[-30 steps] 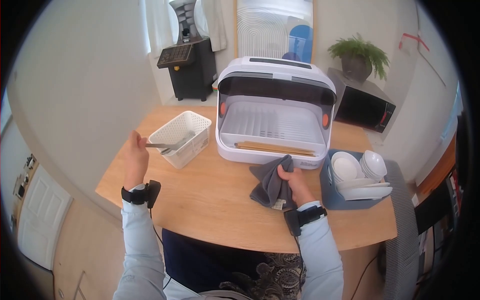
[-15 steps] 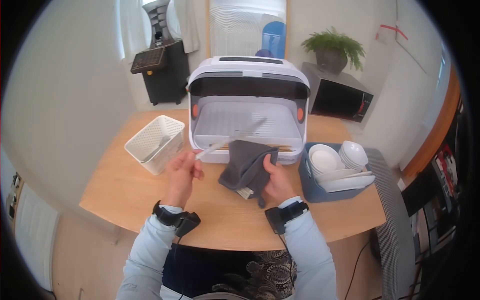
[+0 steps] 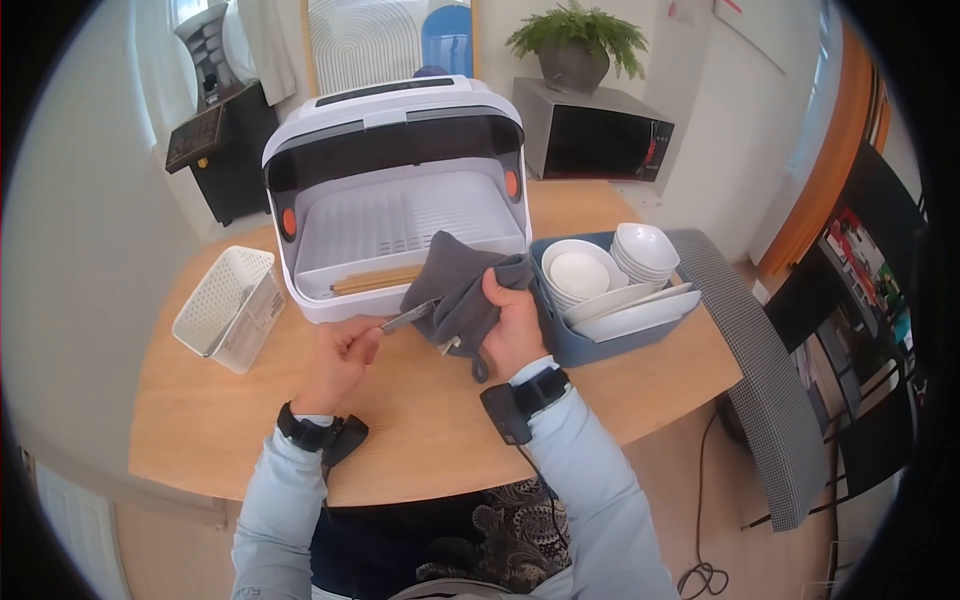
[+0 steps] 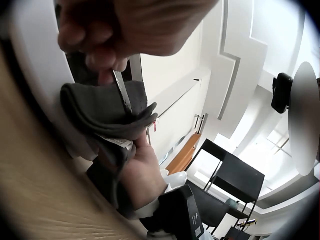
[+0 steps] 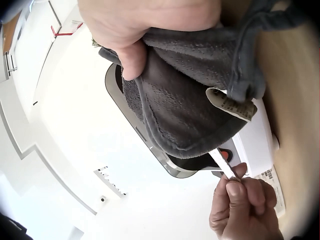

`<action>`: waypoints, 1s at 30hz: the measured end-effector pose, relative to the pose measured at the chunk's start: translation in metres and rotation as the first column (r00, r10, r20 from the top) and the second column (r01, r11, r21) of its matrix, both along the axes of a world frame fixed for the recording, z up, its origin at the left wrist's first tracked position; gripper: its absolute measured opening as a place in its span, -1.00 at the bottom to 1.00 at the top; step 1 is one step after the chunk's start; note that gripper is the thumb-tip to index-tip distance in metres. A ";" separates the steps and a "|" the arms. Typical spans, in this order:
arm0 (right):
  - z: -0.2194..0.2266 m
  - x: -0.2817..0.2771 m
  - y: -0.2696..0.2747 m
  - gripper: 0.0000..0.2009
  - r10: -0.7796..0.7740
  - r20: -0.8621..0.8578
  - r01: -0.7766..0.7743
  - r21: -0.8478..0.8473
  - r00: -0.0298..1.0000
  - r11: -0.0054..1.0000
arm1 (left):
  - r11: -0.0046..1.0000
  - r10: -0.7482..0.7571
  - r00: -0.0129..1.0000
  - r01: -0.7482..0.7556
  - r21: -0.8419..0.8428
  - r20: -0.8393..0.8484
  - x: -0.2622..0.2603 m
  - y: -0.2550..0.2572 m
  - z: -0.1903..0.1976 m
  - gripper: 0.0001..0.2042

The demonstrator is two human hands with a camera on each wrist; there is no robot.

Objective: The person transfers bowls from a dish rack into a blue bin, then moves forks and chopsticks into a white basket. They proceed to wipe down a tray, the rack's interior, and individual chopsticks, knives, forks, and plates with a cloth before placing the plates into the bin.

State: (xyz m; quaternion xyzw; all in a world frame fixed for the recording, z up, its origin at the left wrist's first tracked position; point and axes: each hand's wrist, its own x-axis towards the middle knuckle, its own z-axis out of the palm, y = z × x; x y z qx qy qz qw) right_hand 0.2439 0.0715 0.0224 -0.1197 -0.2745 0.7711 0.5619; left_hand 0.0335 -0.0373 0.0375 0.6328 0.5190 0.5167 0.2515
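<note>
My left hand [image 3: 345,360] pinches one end of a slim silver piece of cutlery [image 3: 405,318]. Its far end lies against a dark grey cloth [image 3: 455,290] with a small label, and the fold of fabric hides the tip in the right wrist view. Gripping that cloth from the right, my right hand [image 3: 515,325] has its thumb on top of the fabric. Both hands are above the table, in front of a white dish box [image 3: 300,300] with its dark lid raised. Wooden chopsticks [image 3: 375,280] lie in the box's front tray.
On the left stands a white perforated basket [image 3: 215,290] with some cutlery inside. A blue-grey bin [image 3: 590,345] close to my right hand holds white bowls [image 3: 645,250] and plates [image 3: 640,315]. Behind sits a microwave [image 3: 600,135] with a potted fern [image 3: 575,50] on it.
My left hand has carried the cutlery from beside the white basket rightward to the cloth. My right hand has raised the cloth off the table front, and the head view has turned right.
</note>
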 end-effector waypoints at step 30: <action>0.001 -0.009 -0.009 -0.65 0.030 0.060 -0.040 0.179 0.998 0.983 | 0.648 0.028 0.589 0.605 -0.463 0.808 -0.016 -0.006 -0.003 -0.80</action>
